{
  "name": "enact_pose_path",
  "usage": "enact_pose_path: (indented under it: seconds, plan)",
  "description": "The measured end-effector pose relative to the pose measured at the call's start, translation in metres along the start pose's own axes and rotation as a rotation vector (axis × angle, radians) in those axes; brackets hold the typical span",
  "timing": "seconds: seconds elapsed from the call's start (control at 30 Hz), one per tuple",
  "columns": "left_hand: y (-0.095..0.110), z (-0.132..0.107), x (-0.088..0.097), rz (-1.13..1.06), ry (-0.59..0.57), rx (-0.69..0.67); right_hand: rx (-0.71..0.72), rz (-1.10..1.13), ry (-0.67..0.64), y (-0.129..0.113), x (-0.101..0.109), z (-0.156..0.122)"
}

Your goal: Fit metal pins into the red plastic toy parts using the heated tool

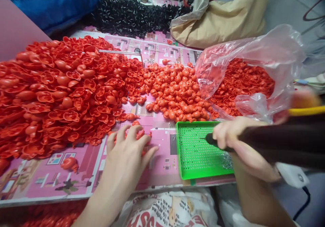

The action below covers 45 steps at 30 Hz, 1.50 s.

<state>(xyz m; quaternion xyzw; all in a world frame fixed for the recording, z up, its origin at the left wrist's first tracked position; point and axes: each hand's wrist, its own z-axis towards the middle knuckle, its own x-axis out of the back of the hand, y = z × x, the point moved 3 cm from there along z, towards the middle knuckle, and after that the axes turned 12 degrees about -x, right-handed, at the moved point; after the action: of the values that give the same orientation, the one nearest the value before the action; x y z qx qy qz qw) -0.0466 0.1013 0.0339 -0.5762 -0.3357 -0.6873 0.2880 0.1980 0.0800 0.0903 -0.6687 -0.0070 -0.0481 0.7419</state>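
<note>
1. Head view: my right hand (230, 135) is clenched around a black driver (266, 137), its tip over the green tray (195, 166).
2. My left hand (127, 154) lies unclenched, fingers spread, on a red shell (140, 134) on the pink sheet (162, 172).
3. The shell heap (63, 91) lies to the left, the clear bag (254, 50) to the right.

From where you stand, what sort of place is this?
Probably a small assembly workshop: heaps of red plastic parts cover the table, the right hand grips a power screwdriver over a green perforated tray, and the left hand rests on loose red pieces.
</note>
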Motion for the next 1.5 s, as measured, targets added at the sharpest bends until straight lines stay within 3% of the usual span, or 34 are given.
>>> enact_pose_path:
  seconds: [0.17,0.33,0.5,0.6,0.73,0.87,1.0,1.3,1.4,1.5]
  plan:
    - [0.024,0.053,-0.015,-0.096,0.033,-0.123,0.004,-0.024,0.043,0.045,-0.009,0.004]
    - [0.032,0.082,-0.029,-0.065,0.019,-0.147,0.017,-0.03,0.058,0.056,-0.014,0.004]
    - [0.026,0.072,-0.022,-0.073,0.078,-0.057,0.038,-0.001,0.039,0.057,-0.012,0.005]
    - [0.028,0.062,-0.019,-0.185,0.093,-0.042,0.027,0.001,0.014,0.057,-0.012,0.005]
    - [0.035,0.041,-0.019,-0.553,0.101,0.023,0.031,-0.014,0.031,0.057,-0.011,0.004]
    - [0.046,0.018,-0.029,-0.969,0.037,0.147,0.034,-0.009,0.029,0.057,-0.011,0.003]
    - [0.056,0.005,-0.043,-1.175,0.001,0.233,0.027,-0.005,0.014,0.055,-0.011,0.003]
    - [0.06,0.005,-0.053,-1.251,0.005,0.207,0.029,-0.014,0.039,0.062,-0.01,0.004]
    - [0.064,0.007,-0.053,-1.262,0.001,0.163,0.049,0.018,0.063,0.044,-0.011,0.002]
    - [0.066,0.008,-0.053,-1.247,-0.006,0.132,0.068,0.062,0.078,0.009,-0.014,-0.006]
